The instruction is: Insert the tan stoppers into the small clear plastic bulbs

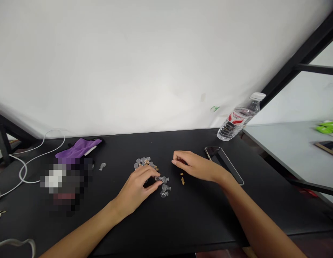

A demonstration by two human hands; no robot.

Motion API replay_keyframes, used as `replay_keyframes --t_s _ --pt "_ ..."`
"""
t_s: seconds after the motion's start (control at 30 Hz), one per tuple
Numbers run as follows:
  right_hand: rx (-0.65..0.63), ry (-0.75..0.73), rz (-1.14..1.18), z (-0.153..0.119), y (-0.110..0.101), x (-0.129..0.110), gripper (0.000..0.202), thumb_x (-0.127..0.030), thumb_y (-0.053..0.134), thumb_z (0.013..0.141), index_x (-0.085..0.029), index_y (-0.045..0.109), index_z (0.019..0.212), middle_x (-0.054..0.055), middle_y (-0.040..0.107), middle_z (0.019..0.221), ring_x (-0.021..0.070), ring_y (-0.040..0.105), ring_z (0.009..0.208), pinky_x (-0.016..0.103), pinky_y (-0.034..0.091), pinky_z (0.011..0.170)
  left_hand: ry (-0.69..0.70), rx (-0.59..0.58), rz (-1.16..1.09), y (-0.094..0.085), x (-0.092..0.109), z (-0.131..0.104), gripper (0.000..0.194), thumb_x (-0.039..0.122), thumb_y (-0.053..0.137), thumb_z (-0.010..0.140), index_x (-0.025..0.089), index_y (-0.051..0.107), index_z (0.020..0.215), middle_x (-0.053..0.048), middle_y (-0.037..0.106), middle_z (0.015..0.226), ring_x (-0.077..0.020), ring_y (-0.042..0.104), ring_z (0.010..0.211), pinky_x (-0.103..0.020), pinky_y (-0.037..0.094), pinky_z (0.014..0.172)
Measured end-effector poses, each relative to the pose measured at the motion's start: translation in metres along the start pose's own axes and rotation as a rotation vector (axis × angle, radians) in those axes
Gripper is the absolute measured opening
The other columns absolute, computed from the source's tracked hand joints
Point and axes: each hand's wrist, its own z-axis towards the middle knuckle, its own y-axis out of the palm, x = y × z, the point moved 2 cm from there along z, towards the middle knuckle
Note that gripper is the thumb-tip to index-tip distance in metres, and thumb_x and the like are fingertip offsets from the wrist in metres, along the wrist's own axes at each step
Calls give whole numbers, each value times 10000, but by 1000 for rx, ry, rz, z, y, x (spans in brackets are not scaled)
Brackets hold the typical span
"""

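Note:
My left hand is at the middle of the black table, thumb and fingers pinched on a small clear glass bottle. Just below that lie two more little bottles. Behind my left fingers sits a pile of clear bottles mixed with small tan corks, partly covered by the hand. My right hand hovers or rests to the right, its fingers curled together; whatever the fingertips hold is too small to make out. Several tan corks lie in a short column below its fingertips.
A phone lies beside my right forearm, with a water bottle behind it. On the left are a purple cloth, a pixelated area, white cables and a lone glass bottle. A white wall stands behind the table.

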Motion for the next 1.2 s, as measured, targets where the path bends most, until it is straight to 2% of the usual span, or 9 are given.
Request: replay_keyframes --t_s 0.07,0.2,0.57,0.7,0.83,0.93,1.03,1.1,1.2 --pt "-106 37 35 -2 -7 12 287 -429 515 1033 -208 565 856 -7 583 757 151 509 661 278 391 632 18 -64 82 -1 -1 0 145 258 697 964 236 668 1104 -46 689 1062 -217 647 1043 -376 466 973" --pt "-245 66 80 -3 -10 25 274 -454 587 986 -198 621 898 -15 576 706 140 491 616 267 387 587 16 -146 211 -6 1 3 153 239 663 988 237 668 1140 -35 693 1063 -215 641 1037 -395 423 977" --pt "-285 31 14 0 -5 25 219 -399 623 965 -188 621 906 -44 503 675 118 449 599 248 344 583 1 -287 292 -9 3 4 183 266 664 992 229 685 1170 -31 675 1066 -222 597 1094 -405 389 989" --pt "-293 19 11 -1 -4 26 212 -389 612 973 -190 621 899 -35 523 698 123 467 619 248 344 592 2 -322 301 -9 5 6 197 306 664 991 236 691 1173 -37 674 1082 -234 598 1105 -425 396 1003" --pt "-256 37 38 1 -4 25 260 -381 519 1024 -188 623 884 -21 556 690 134 468 614 258 348 595 1 -307 291 -9 8 5 230 285 569 1044 244 653 1254 -54 679 1181 -238 590 1168 -437 401 1040" --pt "-181 48 23 2 -2 22 279 -370 481 1046 -193 608 872 -18 573 696 137 476 617 260 341 603 30 -315 285 -7 10 2 352 149 432 1074 254 578 1377 -60 644 1349 -226 544 1292 -442 375 1106" --pt "-103 31 -28 3 1 18 311 -366 469 1055 -197 554 808 -22 561 683 139 486 622 266 322 617 108 -381 310 -2 15 -1 503 35 365 1043 259 498 1473 -48 557 1511 -228 454 1429 -475 325 1164" --pt "-66 18 -74 4 3 16 377 -378 443 1067 -195 501 743 -18 552 667 141 490 621 276 307 626 158 -431 328 1 18 -2 502 34 381 1033 262 516 1459 -37 549 1530 -242 441 1455 -510 306 1171" --pt "-38 20 -125 5 7 16 442 -407 406 1083 -194 465 700 -10 551 652 148 495 618 291 293 634 190 -463 329 3 22 -3 434 59 408 1038 257 586 1381 -26 597 1486 -248 506 1407 -536 294 1167"
